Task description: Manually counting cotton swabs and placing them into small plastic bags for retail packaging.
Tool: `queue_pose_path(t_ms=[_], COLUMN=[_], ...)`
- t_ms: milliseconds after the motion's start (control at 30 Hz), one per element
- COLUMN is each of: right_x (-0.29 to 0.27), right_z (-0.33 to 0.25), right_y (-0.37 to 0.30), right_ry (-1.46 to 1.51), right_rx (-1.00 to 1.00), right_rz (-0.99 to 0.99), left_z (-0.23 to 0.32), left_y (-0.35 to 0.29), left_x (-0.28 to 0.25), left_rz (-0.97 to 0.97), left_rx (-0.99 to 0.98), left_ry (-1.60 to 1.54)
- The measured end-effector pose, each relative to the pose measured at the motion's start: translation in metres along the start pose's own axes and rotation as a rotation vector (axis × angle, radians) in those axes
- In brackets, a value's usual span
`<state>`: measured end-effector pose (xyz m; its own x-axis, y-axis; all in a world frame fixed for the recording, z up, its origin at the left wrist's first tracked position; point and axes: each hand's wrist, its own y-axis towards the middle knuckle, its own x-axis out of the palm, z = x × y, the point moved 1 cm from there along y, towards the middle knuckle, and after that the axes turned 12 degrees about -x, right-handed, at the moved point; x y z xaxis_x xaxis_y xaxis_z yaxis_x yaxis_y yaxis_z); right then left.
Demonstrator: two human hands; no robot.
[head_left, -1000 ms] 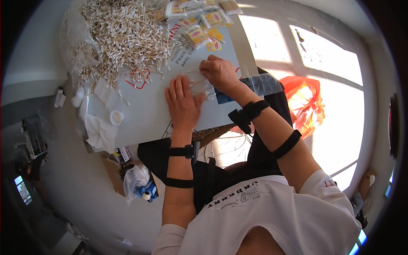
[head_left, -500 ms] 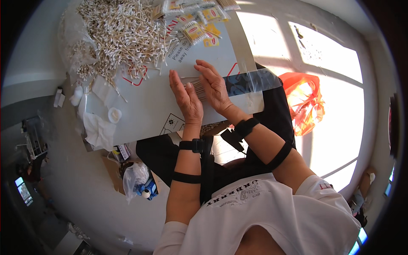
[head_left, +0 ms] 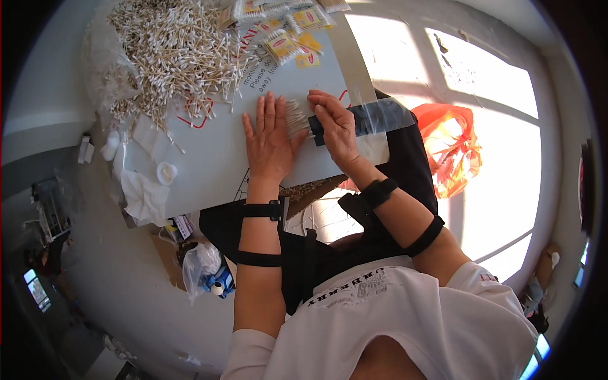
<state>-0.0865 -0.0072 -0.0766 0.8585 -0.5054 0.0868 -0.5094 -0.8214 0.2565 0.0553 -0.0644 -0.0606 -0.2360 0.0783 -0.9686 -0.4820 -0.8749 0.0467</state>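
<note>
The row of cotton swabs [head_left: 296,118] lies on the table [head_left: 209,158], sticks roughly crosswise, just right of the nearer left hand [head_left: 271,142], flat with fingers straight, and left of the right hand [head_left: 339,130], curled, its grasp unclear

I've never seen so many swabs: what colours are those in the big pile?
The swabs have white tips and tan sticks, best seen in the head view.
</note>
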Motion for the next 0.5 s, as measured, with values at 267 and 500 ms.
queue_pose_path(t_ms=[267, 500], right_x=[0.003, 0.011], right_z=[-0.01, -0.002], right_y=[-0.021, -0.013], right_ry=[-0.042, 0.003], right_rx=[-0.06, -0.103], right_rz=[0.048, 0.045], left_z=[0.004, 0.005], left_y=[-0.022, -0.019], left_x=[-0.005, -0.013], left_rz=[-0.129, -0.059], left_rx=[0.049, 0.07], left_ry=[0.006, -0.086])
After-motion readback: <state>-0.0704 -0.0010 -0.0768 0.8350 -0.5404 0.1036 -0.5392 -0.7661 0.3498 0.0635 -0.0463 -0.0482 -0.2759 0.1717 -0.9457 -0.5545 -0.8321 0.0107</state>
